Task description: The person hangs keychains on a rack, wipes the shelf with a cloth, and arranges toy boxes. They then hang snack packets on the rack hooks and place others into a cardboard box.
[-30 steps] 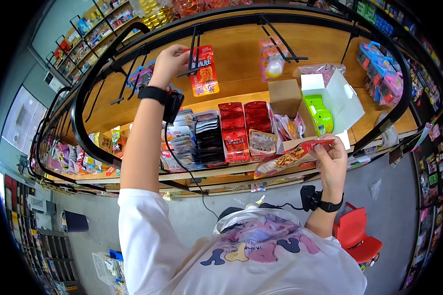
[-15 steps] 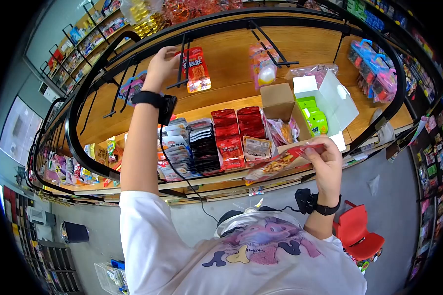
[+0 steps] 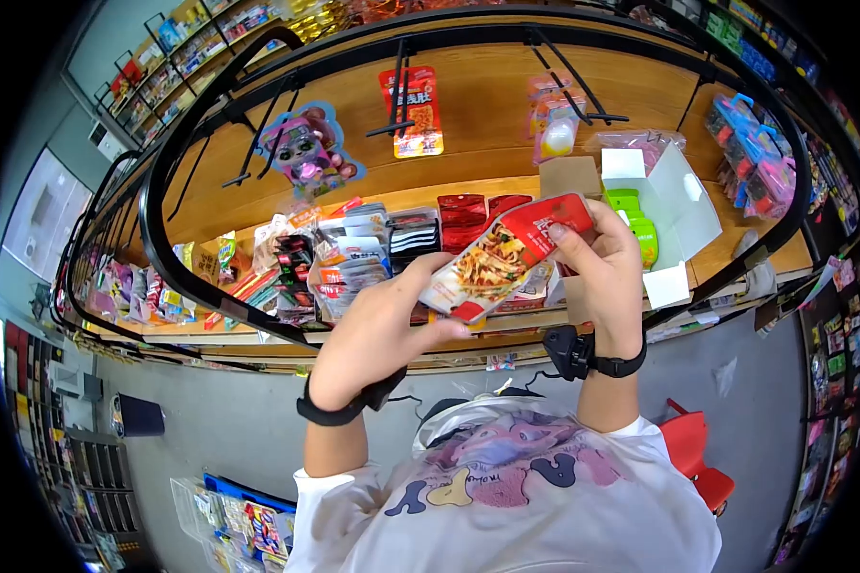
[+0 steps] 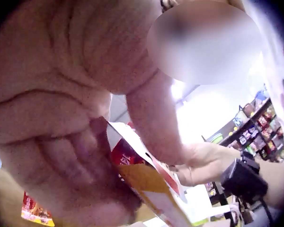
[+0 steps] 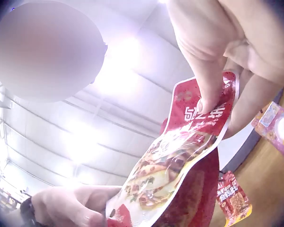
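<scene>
A red-and-white snack pouch [image 3: 511,256] is held slanting in front of the wooden display [image 3: 487,119], its upper end pinched by the right hand [image 3: 607,263], its lower end gripped by the left hand [image 3: 377,329]. Beyond it, a red-orange packet [image 3: 419,119] is hung from a black hook [image 3: 392,129]

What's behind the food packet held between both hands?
Red packets show beyond the held packet, which covers their lower parts; a red layer lies directly behind it, mostly hidden.

I'd call this a shop: I see display hooks [image 3: 406,95] with hanging packets, boxed snack packets [image 3: 354,253] and goods-filled shelves [image 3: 196,48].
</scene>
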Action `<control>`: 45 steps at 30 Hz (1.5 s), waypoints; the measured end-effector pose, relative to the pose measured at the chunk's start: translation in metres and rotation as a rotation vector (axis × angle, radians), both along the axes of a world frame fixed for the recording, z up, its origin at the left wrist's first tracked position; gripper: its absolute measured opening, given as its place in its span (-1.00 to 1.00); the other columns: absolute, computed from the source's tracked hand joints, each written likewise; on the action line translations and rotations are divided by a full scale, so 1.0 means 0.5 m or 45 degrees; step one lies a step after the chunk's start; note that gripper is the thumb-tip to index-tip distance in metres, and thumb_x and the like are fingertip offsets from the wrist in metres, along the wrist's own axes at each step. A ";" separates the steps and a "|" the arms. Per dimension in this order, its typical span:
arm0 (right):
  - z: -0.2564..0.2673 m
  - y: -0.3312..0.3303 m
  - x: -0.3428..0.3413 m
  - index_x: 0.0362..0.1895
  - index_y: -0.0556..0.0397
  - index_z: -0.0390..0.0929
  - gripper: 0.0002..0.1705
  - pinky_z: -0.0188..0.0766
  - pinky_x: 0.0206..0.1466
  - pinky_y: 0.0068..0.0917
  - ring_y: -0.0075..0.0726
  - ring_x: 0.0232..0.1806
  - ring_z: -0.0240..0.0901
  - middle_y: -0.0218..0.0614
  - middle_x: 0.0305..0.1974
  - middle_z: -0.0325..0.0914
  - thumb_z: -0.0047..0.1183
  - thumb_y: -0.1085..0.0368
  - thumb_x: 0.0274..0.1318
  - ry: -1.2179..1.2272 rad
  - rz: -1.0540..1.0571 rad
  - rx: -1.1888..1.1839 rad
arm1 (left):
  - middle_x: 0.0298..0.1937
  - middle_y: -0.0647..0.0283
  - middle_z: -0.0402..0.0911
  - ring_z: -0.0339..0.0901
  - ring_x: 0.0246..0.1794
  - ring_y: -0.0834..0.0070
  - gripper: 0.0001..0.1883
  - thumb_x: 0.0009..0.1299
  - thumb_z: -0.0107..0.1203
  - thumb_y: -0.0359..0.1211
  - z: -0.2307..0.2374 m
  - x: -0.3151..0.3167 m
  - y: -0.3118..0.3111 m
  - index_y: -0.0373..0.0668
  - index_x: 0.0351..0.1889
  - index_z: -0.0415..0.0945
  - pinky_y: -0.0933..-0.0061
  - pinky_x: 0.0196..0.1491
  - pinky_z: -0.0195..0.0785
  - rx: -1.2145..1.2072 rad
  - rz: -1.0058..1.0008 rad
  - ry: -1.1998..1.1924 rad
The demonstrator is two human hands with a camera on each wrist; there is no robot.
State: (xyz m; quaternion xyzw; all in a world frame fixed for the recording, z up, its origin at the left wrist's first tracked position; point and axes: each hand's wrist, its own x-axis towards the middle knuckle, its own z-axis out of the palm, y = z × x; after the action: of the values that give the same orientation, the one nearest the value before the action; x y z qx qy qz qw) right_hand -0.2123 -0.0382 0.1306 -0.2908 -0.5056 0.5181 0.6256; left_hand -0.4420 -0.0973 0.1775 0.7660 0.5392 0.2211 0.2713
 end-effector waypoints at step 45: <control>0.030 0.206 -0.211 -0.33 0.22 0.59 -0.61 0.33 -0.37 -0.42 -0.34 -0.50 0.41 -0.13 -0.52 0.50 0.13 0.06 0.14 -0.569 -0.176 0.388 | -0.19 0.27 0.57 0.50 -0.24 0.68 -0.77 0.42 0.05 -0.45 -0.166 -0.093 0.131 -0.30 -0.02 0.36 0.70 -0.18 0.35 0.200 0.431 -1.234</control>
State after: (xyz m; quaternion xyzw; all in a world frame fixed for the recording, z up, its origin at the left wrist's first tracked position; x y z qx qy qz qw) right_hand -0.3180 0.0647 0.1456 -0.3340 -0.6821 0.3154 0.5690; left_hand -0.4885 -0.0316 0.0944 0.4959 0.4497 0.6310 0.3921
